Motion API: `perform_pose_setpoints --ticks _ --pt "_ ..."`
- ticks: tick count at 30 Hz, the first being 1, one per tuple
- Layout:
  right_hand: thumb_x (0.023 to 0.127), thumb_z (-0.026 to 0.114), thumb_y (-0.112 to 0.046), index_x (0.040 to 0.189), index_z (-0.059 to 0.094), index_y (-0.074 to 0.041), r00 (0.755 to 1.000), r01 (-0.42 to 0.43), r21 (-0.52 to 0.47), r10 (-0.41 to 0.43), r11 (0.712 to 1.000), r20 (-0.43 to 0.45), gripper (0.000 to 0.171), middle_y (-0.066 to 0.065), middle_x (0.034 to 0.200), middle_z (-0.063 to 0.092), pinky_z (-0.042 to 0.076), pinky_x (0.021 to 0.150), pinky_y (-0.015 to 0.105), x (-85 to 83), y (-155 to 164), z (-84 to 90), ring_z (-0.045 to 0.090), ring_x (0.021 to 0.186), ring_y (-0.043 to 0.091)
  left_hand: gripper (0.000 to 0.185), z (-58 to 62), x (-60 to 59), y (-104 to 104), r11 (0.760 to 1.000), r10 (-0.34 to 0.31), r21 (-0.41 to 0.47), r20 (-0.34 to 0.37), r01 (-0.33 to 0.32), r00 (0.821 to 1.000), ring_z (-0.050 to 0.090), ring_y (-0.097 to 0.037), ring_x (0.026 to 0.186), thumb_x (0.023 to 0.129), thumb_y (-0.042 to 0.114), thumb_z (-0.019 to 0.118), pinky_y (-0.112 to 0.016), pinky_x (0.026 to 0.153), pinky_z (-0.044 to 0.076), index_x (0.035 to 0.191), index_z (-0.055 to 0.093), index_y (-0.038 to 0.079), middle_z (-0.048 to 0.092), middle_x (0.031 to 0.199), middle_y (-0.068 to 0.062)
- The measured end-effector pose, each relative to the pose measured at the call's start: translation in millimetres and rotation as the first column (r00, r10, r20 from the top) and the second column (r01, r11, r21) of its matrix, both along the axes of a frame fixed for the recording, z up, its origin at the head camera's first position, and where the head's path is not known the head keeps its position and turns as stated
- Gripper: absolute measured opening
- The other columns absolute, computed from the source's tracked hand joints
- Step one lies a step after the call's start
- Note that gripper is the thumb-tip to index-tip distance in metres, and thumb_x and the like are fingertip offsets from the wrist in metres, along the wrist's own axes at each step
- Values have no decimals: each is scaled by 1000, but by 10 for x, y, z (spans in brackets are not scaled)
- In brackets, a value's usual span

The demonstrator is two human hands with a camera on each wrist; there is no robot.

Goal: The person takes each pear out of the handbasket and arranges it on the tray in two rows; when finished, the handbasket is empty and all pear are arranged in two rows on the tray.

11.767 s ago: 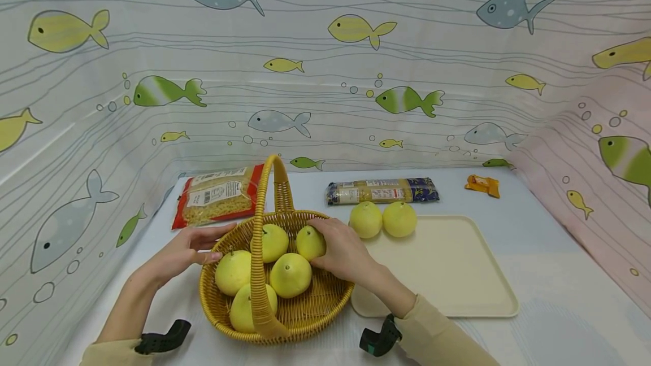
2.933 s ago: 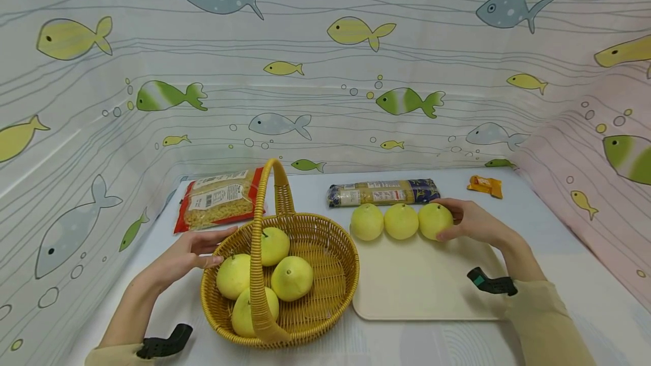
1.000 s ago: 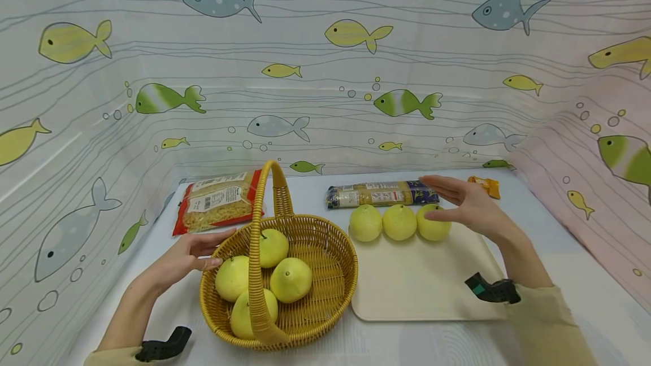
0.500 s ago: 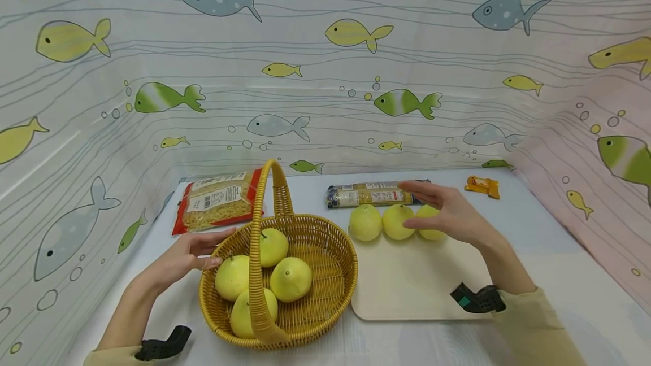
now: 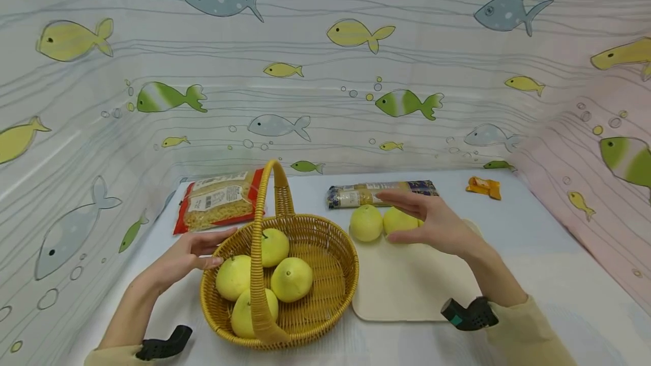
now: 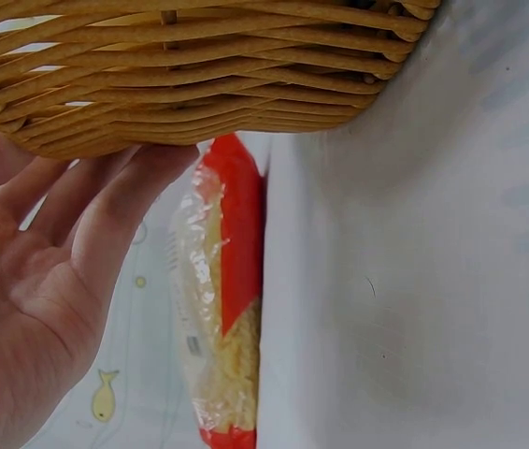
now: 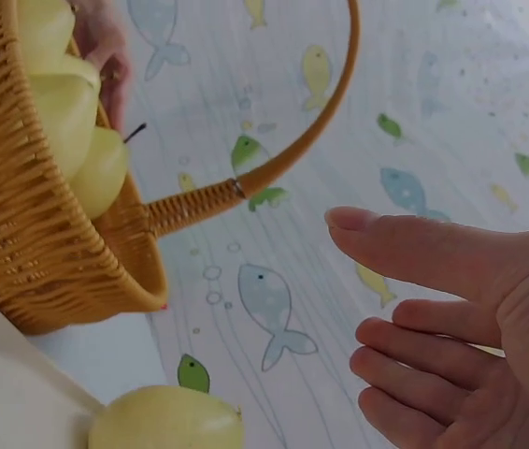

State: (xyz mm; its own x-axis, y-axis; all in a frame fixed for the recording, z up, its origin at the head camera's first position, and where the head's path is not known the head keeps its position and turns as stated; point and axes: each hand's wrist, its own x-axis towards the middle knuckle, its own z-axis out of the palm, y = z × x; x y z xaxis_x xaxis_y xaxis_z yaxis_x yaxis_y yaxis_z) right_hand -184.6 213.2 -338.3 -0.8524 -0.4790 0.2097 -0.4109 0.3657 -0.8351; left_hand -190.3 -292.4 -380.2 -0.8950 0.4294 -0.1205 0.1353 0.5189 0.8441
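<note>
A woven yellow basket (image 5: 325,292) with a tall handle holds several pale yellow pears (image 5: 291,279). My left hand (image 5: 200,252) lies with straight fingers against its left rim; in the left wrist view the fingers (image 6: 106,201) touch the basket wall (image 6: 190,75). A row of pears (image 5: 366,223) sits along the far edge of the cream tray (image 5: 407,287). My right hand (image 5: 429,225) hovers open over that row, holding nothing and hiding the rightmost pear. In the right wrist view, the right hand (image 7: 451,327) is spread, with the basket (image 7: 50,234) and one pear (image 7: 166,421) ahead.
A red pasta bag (image 5: 218,199) lies behind the basket on the left, seen too in the left wrist view as a red bag (image 6: 227,309). A long spaghetti pack (image 5: 356,193) lies behind the tray. An orange wrapper (image 5: 483,186) sits far right. Fish-patterned curtains wall the table.
My right hand let go of the third pear on the tray, lifted open, and drifted left over the row toward the basket. The left hand and basket stayed still.
</note>
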Motion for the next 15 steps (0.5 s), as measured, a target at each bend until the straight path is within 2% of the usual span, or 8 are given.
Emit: perform_pose_setpoints --ticks 4,8,15 --pt "80 85 -20 145 53 -20 999 -32 -26 32 999 9 73 2 149 52 37 112 41 66 -130 23 45 142 24 68 -3 2 -1 1000 -2 8 11 2 1000 44 -47 136 90 18 71 -38 93 51 151 44 4 43 152 -22" --pt "79 86 -21 145 54 -20 998 -65 -36 66 997 22 73 -2 149 52 37 112 49 79 -292 54 44 142 25 69 -8 14 -11 1000 0 19 19 0 1000 46 -46 135 89 18 71 -32 89 51 151 43 4 43 152 -22" --pt "79 86 -24 146 53 -19 993 -120 -4 120 993 6 75 -3 150 52 36 114 45 94 -582 107 43 143 20 68 -4 3 1 1000 1 14 10 -1 1000 45 -47 135 89 18 71 -30 89 50 151 44 5 44 152 -21"
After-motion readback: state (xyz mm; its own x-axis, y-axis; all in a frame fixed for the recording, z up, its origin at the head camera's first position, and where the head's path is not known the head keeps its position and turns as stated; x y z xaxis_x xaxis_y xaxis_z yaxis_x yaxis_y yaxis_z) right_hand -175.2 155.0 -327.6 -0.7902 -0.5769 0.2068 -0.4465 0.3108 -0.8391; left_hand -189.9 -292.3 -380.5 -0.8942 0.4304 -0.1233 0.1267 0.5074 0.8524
